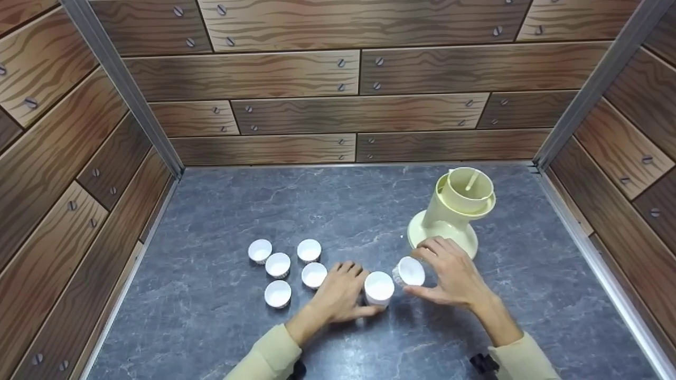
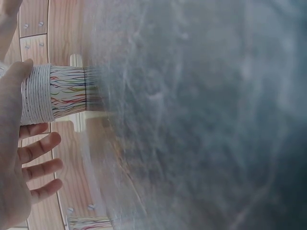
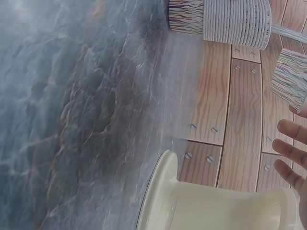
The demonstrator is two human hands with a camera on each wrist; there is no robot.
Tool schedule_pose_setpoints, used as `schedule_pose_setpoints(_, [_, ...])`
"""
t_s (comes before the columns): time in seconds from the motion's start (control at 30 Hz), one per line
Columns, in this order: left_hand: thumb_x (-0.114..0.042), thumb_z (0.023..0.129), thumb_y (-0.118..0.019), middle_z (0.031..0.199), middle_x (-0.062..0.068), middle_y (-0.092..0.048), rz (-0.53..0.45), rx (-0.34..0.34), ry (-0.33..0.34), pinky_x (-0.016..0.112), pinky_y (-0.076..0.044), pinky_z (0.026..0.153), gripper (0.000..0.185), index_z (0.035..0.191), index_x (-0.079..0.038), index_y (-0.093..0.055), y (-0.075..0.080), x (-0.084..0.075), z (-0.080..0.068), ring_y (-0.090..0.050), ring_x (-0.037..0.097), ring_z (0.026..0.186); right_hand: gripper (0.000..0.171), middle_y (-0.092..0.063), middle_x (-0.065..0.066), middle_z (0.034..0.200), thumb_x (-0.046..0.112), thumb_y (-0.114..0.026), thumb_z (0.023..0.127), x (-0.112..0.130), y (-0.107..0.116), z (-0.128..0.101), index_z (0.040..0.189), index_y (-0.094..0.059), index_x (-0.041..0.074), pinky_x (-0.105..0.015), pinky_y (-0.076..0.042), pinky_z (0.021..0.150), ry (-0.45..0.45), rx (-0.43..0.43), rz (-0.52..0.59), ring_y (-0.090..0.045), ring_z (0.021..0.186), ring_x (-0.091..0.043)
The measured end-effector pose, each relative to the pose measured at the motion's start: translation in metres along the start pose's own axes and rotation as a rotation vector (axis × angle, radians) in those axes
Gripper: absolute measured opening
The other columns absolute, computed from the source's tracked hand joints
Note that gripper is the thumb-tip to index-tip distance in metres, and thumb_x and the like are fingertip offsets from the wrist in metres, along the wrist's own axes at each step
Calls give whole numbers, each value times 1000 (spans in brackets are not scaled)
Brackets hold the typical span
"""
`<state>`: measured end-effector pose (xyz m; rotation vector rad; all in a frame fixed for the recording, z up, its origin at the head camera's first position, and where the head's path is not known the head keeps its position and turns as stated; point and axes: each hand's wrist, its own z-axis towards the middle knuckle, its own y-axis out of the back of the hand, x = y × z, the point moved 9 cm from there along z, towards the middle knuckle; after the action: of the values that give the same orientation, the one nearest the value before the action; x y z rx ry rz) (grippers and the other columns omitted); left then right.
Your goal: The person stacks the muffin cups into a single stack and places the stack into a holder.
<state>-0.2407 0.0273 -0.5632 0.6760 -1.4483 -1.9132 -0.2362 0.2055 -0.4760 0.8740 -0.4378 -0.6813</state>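
Note:
A stack of white paper baking cups [image 1: 379, 287] stands upright on the tabletop, its lowest cup printed with coloured wavy lines [image 2: 68, 91]. My left hand [image 1: 342, 295] holds the stack from the left, thumb at the near side. Just to the right, my right hand [image 1: 449, 272] pinches a single paper baking cup [image 1: 410, 272] between thumb and fingers. That cup is tilted and off the table, close to the stack, with the same wavy print showing in the right wrist view [image 3: 290, 76].
Several loose paper baking cups [image 1: 278, 265] stand mouth up left of my left hand. A cream cup dispenser [image 1: 449, 216] with a round base and an open tube stands behind my right hand. Wood-patterned walls [image 1: 296, 113] enclose the grey marbled table [image 1: 222, 206].

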Motion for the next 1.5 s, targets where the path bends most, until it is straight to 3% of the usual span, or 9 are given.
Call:
schedule_pose_setpoints(0.17, [-84,89,-54,118,0,-71,17,-7,-9,40,-53,95,74,122,-19,-66,1,-1,0,-66,20,111,64,-70,2,106,72,-81,73,6,-2,5,109,-73,20,-38,-52,91,18,-1,3,-64,102,-19])
schedule_pose_setpoints(0.67, [-85,91,-50,120,0,-72,33,8,-9,39,-53,95,76,125,-19,-65,0,0,-1,-66,20,113,64,-70,0,106,73,-82,73,20,-11,14,107,-71,19,-39,-54,92,70,-20,30,-65,101,-19])
schedule_pose_setpoints(0.87, [-85,91,-50,117,-1,-72,35,-5,-11,39,-53,92,74,124,-20,-66,0,0,-1,-66,19,110,64,-70,0,107,70,-85,70,26,-14,17,108,-71,20,-37,-54,90,79,-14,22,-64,101,-18])
schedule_pose_setpoints(1.1, [-85,90,-51,116,-1,-72,48,-25,-17,38,-53,92,73,121,-20,-66,2,-2,1,-66,19,109,63,-69,1,105,72,-80,76,29,-18,18,109,-71,19,-37,-54,88,82,-6,45,-63,98,-17])
schedule_pose_setpoints(1.5, [-83,89,-54,113,-2,-71,72,-39,-38,36,-52,92,73,122,-20,-66,4,-3,-1,-65,19,108,62,-70,1,104,73,-80,75,35,-24,20,106,-71,20,-37,-53,88,99,-22,42,-63,99,-17])
